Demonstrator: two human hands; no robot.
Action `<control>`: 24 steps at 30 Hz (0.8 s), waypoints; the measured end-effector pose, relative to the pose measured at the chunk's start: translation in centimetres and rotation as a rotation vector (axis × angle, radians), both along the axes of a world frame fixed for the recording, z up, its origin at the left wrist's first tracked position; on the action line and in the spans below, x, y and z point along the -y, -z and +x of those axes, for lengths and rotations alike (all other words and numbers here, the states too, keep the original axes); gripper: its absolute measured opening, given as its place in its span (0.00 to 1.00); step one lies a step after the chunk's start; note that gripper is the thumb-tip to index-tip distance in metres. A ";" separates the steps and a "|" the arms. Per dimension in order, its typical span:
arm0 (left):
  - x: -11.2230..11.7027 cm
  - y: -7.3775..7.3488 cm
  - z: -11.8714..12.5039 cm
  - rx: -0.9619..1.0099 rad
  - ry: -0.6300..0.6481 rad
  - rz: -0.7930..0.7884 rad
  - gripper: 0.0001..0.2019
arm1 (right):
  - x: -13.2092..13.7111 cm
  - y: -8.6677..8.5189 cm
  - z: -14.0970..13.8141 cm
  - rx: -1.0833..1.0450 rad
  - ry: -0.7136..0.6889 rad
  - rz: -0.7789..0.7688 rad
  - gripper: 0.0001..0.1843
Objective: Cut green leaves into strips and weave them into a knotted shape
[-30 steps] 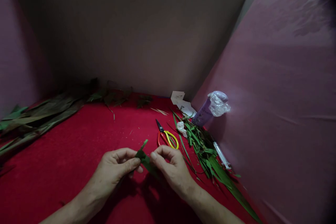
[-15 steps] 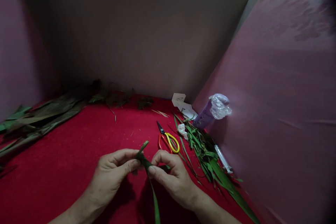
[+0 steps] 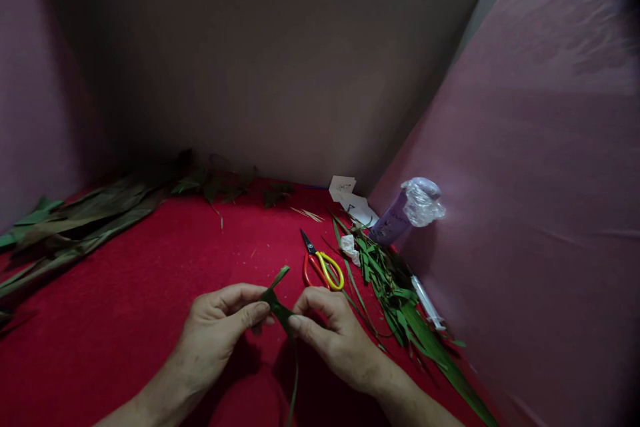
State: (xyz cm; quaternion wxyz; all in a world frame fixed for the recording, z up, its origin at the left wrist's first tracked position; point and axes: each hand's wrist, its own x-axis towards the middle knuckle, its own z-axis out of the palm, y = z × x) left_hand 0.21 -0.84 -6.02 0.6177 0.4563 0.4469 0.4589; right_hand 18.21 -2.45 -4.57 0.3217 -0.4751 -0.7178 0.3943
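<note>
A narrow green leaf strip (image 3: 278, 307) is pinched between both my hands low in the middle of the view, above the red cloth (image 3: 150, 280). My left hand (image 3: 220, 330) is closed on its folded upper part, thumb and forefinger together. My right hand (image 3: 333, 337) is closed on the strip just to the right. One short end pokes up past my left fingers and a long thin tail hangs down toward me between the wrists.
Red-and-yellow scissors (image 3: 320, 267) lie just beyond my right hand. Cut green leaf strips (image 3: 395, 293) are heaped to the right, by a purple bottle with a plastic-wrapped top (image 3: 407, 213) and paper scraps (image 3: 350, 197). Dark long leaves (image 3: 85, 220) lie at the left. Cloth-covered panels enclose the surface.
The strip's long tail, hidden a second ago, now hangs down between my wrists. My right thumb and forefinger have shifted slightly along the strip; my left hand stays put.
</note>
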 end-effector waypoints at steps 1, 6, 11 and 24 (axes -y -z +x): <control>0.0 0.0 0.0 -0.005 0.007 -0.009 0.05 | 0.0 0.0 0.0 0.005 0.012 -0.011 0.09; 0.1 -0.3 0.0 -0.006 0.038 -0.047 0.07 | 0.2 -0.5 -0.4 -0.080 0.006 -0.056 0.09; 0.2 -0.2 0.3 0.004 0.077 -0.090 0.07 | 0.1 0.5 -0.8 -0.112 0.002 -0.081 0.13; 0.1 0.5 0.3 0.021 0.025 -0.091 0.07 | 0.0 1.3 -0.8 -0.043 0.010 0.021 0.08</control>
